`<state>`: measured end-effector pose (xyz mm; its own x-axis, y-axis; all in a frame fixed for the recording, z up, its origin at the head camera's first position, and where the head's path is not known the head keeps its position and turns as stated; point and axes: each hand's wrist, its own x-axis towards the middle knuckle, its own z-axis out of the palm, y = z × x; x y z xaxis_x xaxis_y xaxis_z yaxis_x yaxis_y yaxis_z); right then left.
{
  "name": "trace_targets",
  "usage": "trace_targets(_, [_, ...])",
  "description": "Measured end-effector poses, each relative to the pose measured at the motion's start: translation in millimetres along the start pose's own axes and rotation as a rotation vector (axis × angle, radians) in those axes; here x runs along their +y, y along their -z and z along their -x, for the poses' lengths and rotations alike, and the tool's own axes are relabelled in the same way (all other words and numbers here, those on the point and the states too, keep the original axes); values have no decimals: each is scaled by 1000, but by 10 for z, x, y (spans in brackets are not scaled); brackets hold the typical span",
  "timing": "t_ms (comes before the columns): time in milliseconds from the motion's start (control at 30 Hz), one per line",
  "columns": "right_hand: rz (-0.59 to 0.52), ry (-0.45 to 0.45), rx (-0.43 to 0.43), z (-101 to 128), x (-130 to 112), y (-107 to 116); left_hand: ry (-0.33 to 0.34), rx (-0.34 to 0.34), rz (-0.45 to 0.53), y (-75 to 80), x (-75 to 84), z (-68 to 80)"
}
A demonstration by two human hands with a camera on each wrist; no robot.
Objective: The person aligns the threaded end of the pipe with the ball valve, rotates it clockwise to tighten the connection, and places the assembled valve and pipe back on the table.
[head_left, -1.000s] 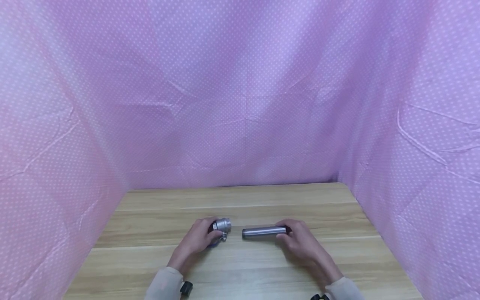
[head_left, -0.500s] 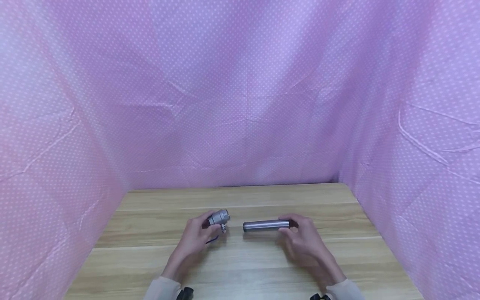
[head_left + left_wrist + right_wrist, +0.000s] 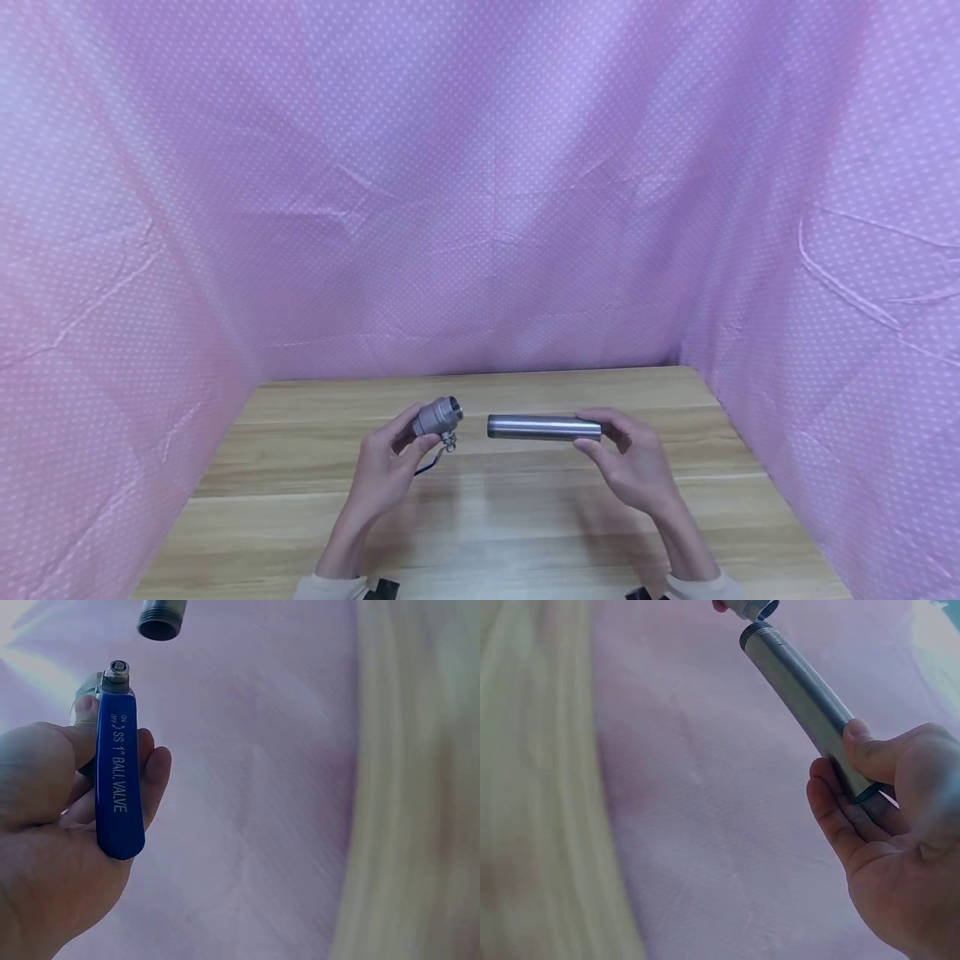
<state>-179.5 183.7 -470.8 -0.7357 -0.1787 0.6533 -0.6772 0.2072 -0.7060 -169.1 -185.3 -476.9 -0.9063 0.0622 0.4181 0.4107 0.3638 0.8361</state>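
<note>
Both parts have been lifted off the table point(image 3: 300, 467), ball valve point(image 3: 437, 414) gripped in left hand point(image 3: 386, 467), threaded pipe point(image 3: 543, 428) pinched by right hand point(image 3: 630, 467), ends aligned but apart, so joining is judged imminent.

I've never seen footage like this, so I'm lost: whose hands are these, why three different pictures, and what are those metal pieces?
One person wears three cameras. The wide picture comes from the head camera, looking down at a wooden table ringed by pink dotted cloth. The other two come from cameras on the wrists, each looking at its own hand. The left hand grips a ball valve; the left wrist view shows its blue handle, printed "SS 1" BALL VALVE". The right hand holds a steel pipe by one end; its free end is threaded. Both pieces are lifted off the table, ends facing, with a small gap between them.
</note>
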Motion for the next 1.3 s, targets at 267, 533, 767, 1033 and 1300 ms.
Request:
trace_targets(267, [-118, 153, 40, -64, -280, 107, -122, 2, 38, 4, 295, 3])
trace_targets(533, [-218, 279, 59, -118, -426, 144, -252, 38, 42, 5, 467, 32])
trace_targets(767, [-264, 324, 66, -121, -446, 157, -325, 54, 21, 16, 538, 63])
trace_targets(1033, [-285, 350, 58, -106, -433, 158, -375, 48, -27, 22, 564, 70])
trace_targets(1300, [-300, 347, 45, -106, -427, 152, -402, 45, -108, 14, 579, 91])
